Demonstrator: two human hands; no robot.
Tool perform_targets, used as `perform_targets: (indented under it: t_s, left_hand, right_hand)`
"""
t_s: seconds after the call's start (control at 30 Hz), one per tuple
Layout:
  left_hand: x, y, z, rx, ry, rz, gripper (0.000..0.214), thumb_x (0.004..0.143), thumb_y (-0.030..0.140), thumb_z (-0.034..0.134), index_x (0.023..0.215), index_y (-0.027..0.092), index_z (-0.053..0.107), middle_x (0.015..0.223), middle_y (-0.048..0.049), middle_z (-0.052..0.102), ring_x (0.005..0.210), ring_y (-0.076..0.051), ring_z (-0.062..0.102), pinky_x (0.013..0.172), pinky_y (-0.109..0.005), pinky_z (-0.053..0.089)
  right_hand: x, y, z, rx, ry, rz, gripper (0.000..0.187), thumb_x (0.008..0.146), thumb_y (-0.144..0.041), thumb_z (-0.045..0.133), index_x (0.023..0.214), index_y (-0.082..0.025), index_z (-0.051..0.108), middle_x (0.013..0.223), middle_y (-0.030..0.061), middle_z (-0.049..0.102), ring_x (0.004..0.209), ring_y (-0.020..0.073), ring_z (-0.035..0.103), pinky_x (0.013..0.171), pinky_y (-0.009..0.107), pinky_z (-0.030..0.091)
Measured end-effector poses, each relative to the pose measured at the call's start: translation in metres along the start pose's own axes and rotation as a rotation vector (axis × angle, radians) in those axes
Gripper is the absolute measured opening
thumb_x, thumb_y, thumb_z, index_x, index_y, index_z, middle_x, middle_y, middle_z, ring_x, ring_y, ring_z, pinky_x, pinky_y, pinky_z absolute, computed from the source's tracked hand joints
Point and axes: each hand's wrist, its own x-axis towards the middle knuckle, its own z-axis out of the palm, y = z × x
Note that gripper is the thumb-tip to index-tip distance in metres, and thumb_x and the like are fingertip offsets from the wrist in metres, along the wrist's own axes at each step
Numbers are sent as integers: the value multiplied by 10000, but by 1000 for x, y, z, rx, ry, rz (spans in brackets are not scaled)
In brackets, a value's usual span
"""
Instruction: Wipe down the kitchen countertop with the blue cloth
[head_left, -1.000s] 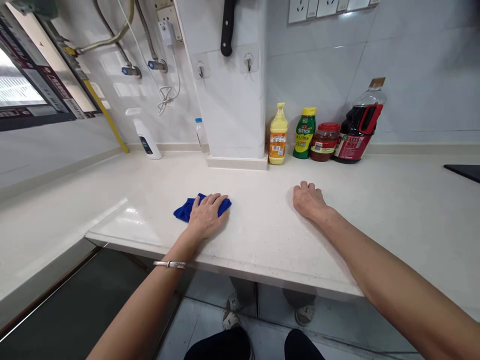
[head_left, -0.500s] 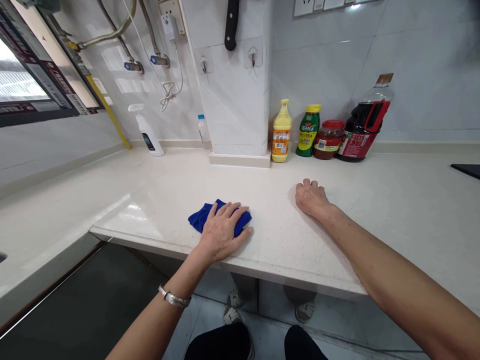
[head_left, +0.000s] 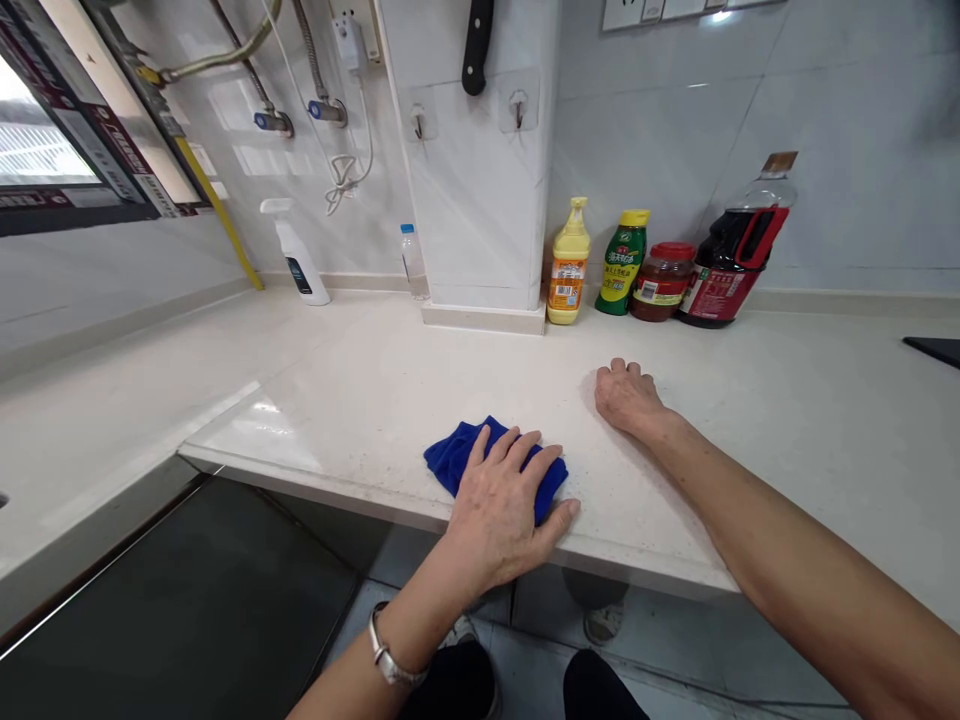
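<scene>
My left hand (head_left: 501, 500) lies flat, fingers apart, on top of a crumpled blue cloth (head_left: 454, 452). The cloth is pressed against the white countertop (head_left: 360, 400) close to its front edge, and the palm hides part of it. A silver bracelet circles my left wrist. Farther right, my right hand (head_left: 628, 395) rests on the countertop with its fingers curled in, and nothing shows in it. Small specks and wet-looking drops dot the surface around both hands.
Along the back wall stand a yellow bottle (head_left: 568, 265), a green bottle (head_left: 622, 265), a red-lidded jar (head_left: 663, 283) and a large dark bottle (head_left: 731, 265). A white spray bottle (head_left: 301, 262) and a clear bottle (head_left: 413, 265) stand left. A black-handled knife (head_left: 478, 45) hangs above.
My left hand and the blue cloth have slid right and nearer to me along the front edge. My right hand stays in the same place on the countertop.
</scene>
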Motion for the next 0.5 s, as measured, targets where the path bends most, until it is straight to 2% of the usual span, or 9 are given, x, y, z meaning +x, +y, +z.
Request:
perform_targets:
  t_s: [0.2, 0.4, 0.5]
  left_hand:
    - [0, -6, -3, 9, -55, 32, 575, 929, 524, 555, 1444, 270, 515, 1534, -72, 513, 1470, -320, 395, 1267, -601, 211]
    - [0, -13, -7, 19, -80, 80, 579, 933, 526, 560, 1445, 261, 515, 1532, -98, 515, 1452, -326, 426, 1259, -615, 237]
    - [0, -20, -13, 12, -112, 114, 541, 944, 499, 550, 1439, 282, 524, 1533, -82, 518, 1457, -314, 425, 1262, -608, 235]
  right_hand:
    - [-4, 0, -4, -7, 7, -15, 435, 983, -124, 315, 1301, -37, 598, 1319, 248, 517, 1203, 341, 491, 955, 452, 445]
    - [-2, 2, -2, 12, 15, -17, 434, 983, -144, 315, 1298, -49, 599, 1324, 245, 509, 1197, 339, 481, 950, 449, 440]
    - [0, 2, -2, 15, 13, -17, 435, 974, -143, 326, 1304, -55, 597, 1327, 245, 504, 1191, 336, 477, 948, 443, 435]
